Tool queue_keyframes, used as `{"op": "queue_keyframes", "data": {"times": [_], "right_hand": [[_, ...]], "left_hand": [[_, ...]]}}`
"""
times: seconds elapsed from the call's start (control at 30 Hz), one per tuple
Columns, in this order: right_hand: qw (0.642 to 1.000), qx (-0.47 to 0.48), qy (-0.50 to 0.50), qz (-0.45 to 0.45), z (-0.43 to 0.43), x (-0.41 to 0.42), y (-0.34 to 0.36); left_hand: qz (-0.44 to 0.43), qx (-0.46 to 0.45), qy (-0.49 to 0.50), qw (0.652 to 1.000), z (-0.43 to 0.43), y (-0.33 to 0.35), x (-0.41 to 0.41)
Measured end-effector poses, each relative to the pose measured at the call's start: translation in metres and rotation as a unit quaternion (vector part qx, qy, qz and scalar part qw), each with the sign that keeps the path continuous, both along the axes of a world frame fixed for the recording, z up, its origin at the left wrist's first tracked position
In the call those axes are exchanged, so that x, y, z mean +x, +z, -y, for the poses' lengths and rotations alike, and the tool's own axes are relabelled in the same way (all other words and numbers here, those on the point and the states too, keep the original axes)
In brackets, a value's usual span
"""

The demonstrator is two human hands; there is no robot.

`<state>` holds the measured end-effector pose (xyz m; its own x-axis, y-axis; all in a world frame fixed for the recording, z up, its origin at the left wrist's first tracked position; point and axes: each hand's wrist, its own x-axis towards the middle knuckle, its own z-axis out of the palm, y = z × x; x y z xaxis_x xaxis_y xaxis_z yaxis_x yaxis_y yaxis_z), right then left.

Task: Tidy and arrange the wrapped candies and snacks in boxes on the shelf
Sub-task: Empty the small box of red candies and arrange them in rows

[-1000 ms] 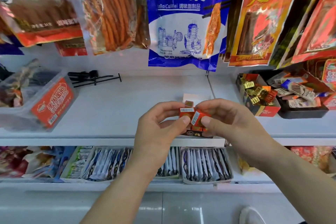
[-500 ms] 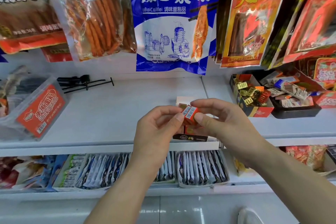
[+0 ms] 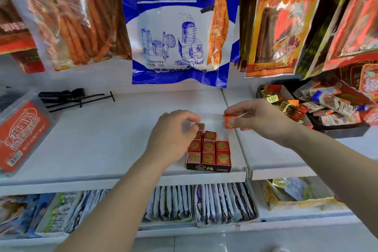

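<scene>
A small dark display box (image 3: 208, 166) stands at the front edge of the white shelf (image 3: 114, 141), filled with several red cube candies (image 3: 208, 152) in rows. My left hand (image 3: 171, 135) hovers over the box's left rear corner, fingers curled, thumb and fingertips pinching a brownish cube candy (image 3: 201, 126) at the back row. My right hand (image 3: 259, 120) is raised to the right of the box and pinches one red cube candy (image 3: 229, 121) between thumb and forefinger, above the shelf seam.
A box of gold and red wrapped sweets (image 3: 286, 104) and a dark tray of bars (image 3: 339, 112) sit to the right. A clear tub with a red label (image 3: 22, 129) stands at left, black hooks (image 3: 75, 98) behind. Hanging snack bags (image 3: 180, 26) crowd overhead. Sachet trays (image 3: 223, 202) fill the lower shelf.
My hands have separated: earlier both held red cubes together above the box. The left has dropped to the box's back row, the right has moved right with one cube. The camera moved closer.
</scene>
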<state>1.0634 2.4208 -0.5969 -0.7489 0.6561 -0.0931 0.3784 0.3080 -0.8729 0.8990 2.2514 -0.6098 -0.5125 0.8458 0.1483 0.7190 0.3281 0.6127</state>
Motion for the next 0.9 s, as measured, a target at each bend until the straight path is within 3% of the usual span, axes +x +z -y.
{"op": "queue_keyframes", "data": {"times": [0.07,0.2,0.5,0.73,0.9], "right_hand": [[0.998,0.019,0.042,0.031,-0.007,-0.01,0.0],[0.992,0.032,0.106,0.055,-0.023,-0.025,0.0],[0.97,0.049,0.204,0.124,-0.035,-0.041,0.0],[0.971,0.045,0.197,0.126,-0.039,-0.051,0.004],[0.955,0.065,0.228,0.179,-0.04,-0.049,0.002]], "left_hand": [[-0.045,-0.038,-0.039,0.997,-0.015,-0.005,-0.001],[-0.036,-0.082,-0.084,0.992,-0.028,-0.021,-0.005],[-0.004,-0.032,-0.077,0.997,-0.033,-0.035,-0.016],[0.02,-0.021,-0.064,0.998,-0.03,-0.038,-0.018],[0.044,0.0,-0.064,0.997,-0.026,-0.036,-0.016]]}}
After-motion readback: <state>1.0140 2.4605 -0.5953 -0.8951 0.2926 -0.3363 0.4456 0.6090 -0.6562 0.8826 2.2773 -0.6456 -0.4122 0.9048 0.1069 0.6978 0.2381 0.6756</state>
